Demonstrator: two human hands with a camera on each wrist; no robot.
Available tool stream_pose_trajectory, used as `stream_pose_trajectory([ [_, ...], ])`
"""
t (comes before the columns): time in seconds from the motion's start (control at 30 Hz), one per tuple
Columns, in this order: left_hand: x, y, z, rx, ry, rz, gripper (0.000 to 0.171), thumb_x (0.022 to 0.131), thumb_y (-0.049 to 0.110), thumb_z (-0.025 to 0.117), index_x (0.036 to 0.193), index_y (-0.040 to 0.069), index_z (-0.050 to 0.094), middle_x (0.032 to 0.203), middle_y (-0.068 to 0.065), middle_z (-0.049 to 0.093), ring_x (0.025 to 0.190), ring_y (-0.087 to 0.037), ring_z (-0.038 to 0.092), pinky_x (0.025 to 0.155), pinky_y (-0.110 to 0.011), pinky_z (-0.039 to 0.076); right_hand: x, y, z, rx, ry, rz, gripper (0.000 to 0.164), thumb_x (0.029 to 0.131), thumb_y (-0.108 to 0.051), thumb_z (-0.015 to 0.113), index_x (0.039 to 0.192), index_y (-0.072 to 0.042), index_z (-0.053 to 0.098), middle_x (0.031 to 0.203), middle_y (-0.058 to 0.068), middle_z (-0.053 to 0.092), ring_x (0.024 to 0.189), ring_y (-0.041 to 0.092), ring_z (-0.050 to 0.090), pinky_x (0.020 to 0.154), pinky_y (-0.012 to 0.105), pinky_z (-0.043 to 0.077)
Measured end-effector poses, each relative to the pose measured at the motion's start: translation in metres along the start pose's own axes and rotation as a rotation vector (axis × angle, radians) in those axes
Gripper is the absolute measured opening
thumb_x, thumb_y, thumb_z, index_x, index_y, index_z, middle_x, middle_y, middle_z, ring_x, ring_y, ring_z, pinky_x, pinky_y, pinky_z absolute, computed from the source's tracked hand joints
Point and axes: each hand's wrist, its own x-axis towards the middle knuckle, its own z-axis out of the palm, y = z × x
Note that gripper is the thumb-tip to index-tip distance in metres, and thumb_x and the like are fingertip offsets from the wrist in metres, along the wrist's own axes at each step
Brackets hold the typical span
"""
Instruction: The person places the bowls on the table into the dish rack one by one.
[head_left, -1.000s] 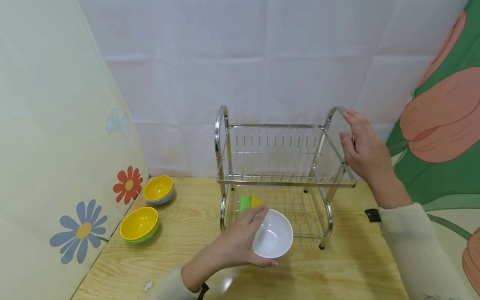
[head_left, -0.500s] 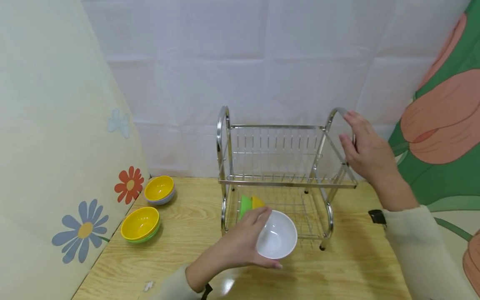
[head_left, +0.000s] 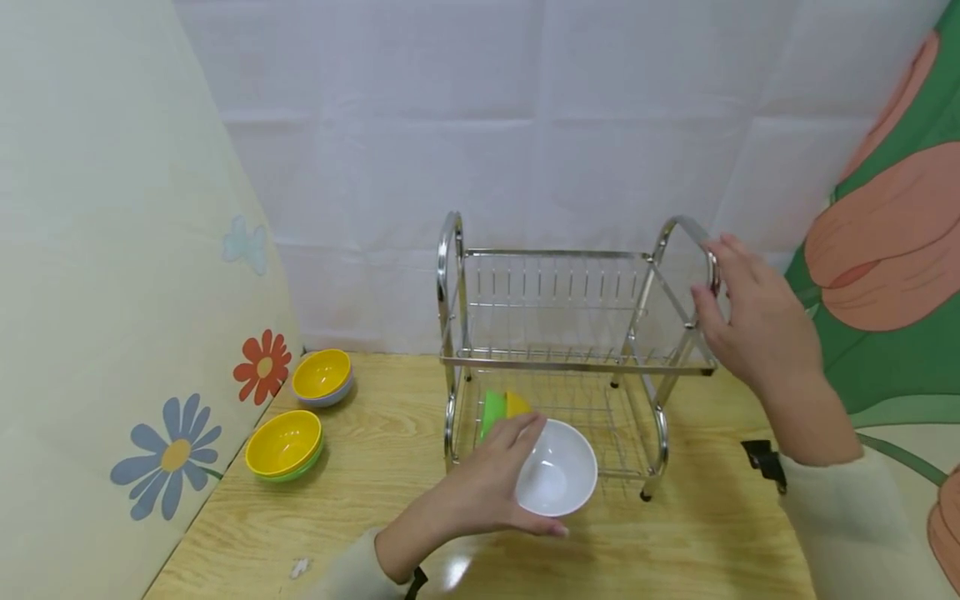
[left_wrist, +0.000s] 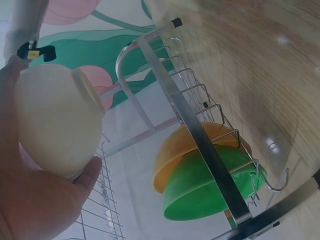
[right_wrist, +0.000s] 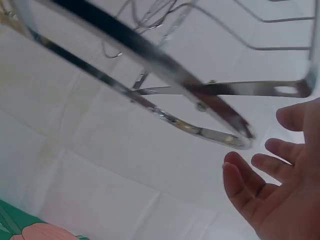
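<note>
My left hand (head_left: 487,479) grips a small white bowl (head_left: 558,471) by its side, thumb low and fingers over the rim. The bowl's inside faces up toward the head camera, in front of the chrome dish rack (head_left: 555,365). On the rack's lower tier a green bowl (left_wrist: 192,195) and a yellow bowl (left_wrist: 172,150) stand tilted side by side, partly hidden by my left hand in the head view. Beside the rack's right arch is my right hand (head_left: 772,333), holding nothing. In the right wrist view its fingers (right_wrist: 237,185) are loosely bent, apart from the metal tube.
Two nested stacks of bowls stand at the left by the wall panel: a yellow bowl (head_left: 322,373) over a bluish one, and nearer, a yellow bowl (head_left: 282,443) over a green one. A white cloth (head_left: 375,167) hangs behind the wooden table (head_left: 375,417).
My right hand has come away from the rack's right arch, moving right and slightly down. My left hand has shifted a little right with the white bowl.
</note>
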Motion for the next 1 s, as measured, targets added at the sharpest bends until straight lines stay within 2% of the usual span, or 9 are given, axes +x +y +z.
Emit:
stream_pose_trajectory([
  [0.07,0.000,0.000,0.000,-0.007,-0.001,0.000,0.130,0.064,0.073,0.082,0.164,0.018,0.018,0.162,-0.010,0.030,0.141,-0.029,0.042,0.099,-0.046,0.053,-0.009,-0.006,-0.003,0.027,0.055,-0.003,0.056,0.105,-0.027,0.050,0.157,-0.011,0.036,0.159,0.019,0.038,0.117,0.049,0.055,0.084,0.070,0.045],
  [0.17,0.000,0.000,0.000,-0.013,-0.004,-0.002,0.130,0.065,0.073,0.082,0.164,0.018,0.018,0.162,-0.010,0.030,0.141,-0.030,0.043,0.099,-0.046,0.053,-0.022,-0.016,-0.004,0.068,0.131,-0.056,0.055,0.103,-0.022,0.054,0.154,-0.009,0.040,0.150,0.022,0.047,0.096,0.043,0.063,0.069,0.064,0.050],
  [0.4,-0.001,0.000,-0.002,-0.028,0.003,-0.003,0.129,0.066,0.071,0.083,0.164,0.019,0.017,0.162,-0.010,0.030,0.140,-0.030,0.044,0.099,-0.043,0.052,-0.047,-0.037,-0.003,0.089,0.224,-0.157,0.054,0.099,-0.013,0.061,0.150,-0.008,0.045,0.139,0.023,0.057,0.089,0.038,0.067,0.064,0.059,0.055],
  [0.5,-0.001,0.001,-0.002,-0.027,0.003,-0.004,0.129,0.067,0.073,0.081,0.164,0.020,0.016,0.162,-0.010,0.030,0.139,-0.030,0.045,0.099,-0.043,0.053,-0.057,-0.043,-0.001,0.105,0.255,-0.201,0.049,0.101,-0.022,0.058,0.147,-0.006,0.049,0.129,0.022,0.062,0.087,0.036,0.067,0.054,0.043,0.056],
  [0.63,-0.001,0.002,-0.002,-0.033,0.008,-0.002,0.129,0.067,0.073,0.081,0.164,0.020,0.016,0.162,-0.009,0.030,0.139,-0.031,0.044,0.099,-0.043,0.053,-0.067,-0.048,0.007,0.126,0.348,-0.289,0.053,0.105,-0.039,0.046,0.139,0.001,0.056,0.107,0.019,0.068,0.081,0.029,0.067,0.048,0.029,0.049],
  [0.73,-0.001,0.002,-0.001,-0.036,0.017,0.001,0.129,0.066,0.072,0.082,0.164,0.020,0.016,0.162,-0.009,0.030,0.139,-0.031,0.044,0.099,-0.044,0.053,-0.073,-0.054,0.014,0.142,0.427,-0.339,0.057,0.106,-0.044,0.043,0.132,0.004,0.060,0.098,0.018,0.069,0.077,0.025,0.066,0.054,0.031,0.049],
  [0.83,-0.001,0.001,0.000,-0.029,0.031,0.004,0.130,0.065,0.073,0.082,0.164,0.021,0.015,0.163,-0.008,0.029,0.140,-0.030,0.043,0.100,-0.045,0.052,-0.080,-0.061,0.020,0.193,0.467,-0.377,0.057,0.107,-0.043,0.043,0.127,0.008,0.062,0.101,0.019,0.070,0.075,0.025,0.065,0.068,0.020,0.051],
  [0.93,-0.001,0.001,0.001,-0.020,0.043,0.009,0.131,0.065,0.072,0.083,0.164,0.021,0.015,0.163,-0.008,0.029,0.141,-0.030,0.042,0.101,-0.047,0.051,-0.085,-0.069,0.026,0.256,0.487,-0.402,0.056,0.107,-0.040,0.045,0.122,0.011,0.063,0.106,0.023,0.069,0.075,0.026,0.063,0.081,0.008,0.046],
  [1.0,-0.001,0.002,0.001,-0.016,0.049,0.011,0.131,0.064,0.072,0.083,0.164,0.020,0.014,0.163,-0.008,0.029,0.142,-0.030,0.042,0.102,-0.047,0.051,-0.089,-0.072,0.030,0.294,0.490,-0.410,0.055,0.108,-0.039,0.045,0.119,0.012,0.063,0.109,0.025,0.068,0.077,0.025,0.062,0.085,0.006,0.044],
])
